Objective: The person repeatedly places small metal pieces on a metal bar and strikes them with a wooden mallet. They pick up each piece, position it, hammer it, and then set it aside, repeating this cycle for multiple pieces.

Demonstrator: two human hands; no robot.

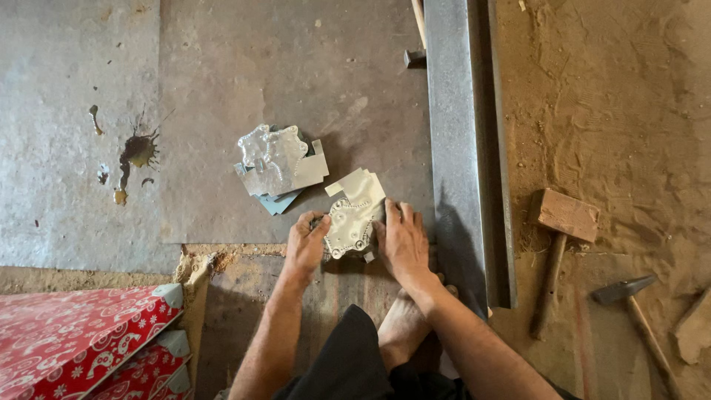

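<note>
Head view: both hands press an embossed tin piece (354, 215) flat on the metal floor sheet (222, 67), the left hand (306, 243) pinching its left edge, the right hand (400, 241) spread over its right edge. This looks like positioning; next calls for steady holding. A pile (280, 167) lies just beyond, hammers (559, 244) right.
</note>
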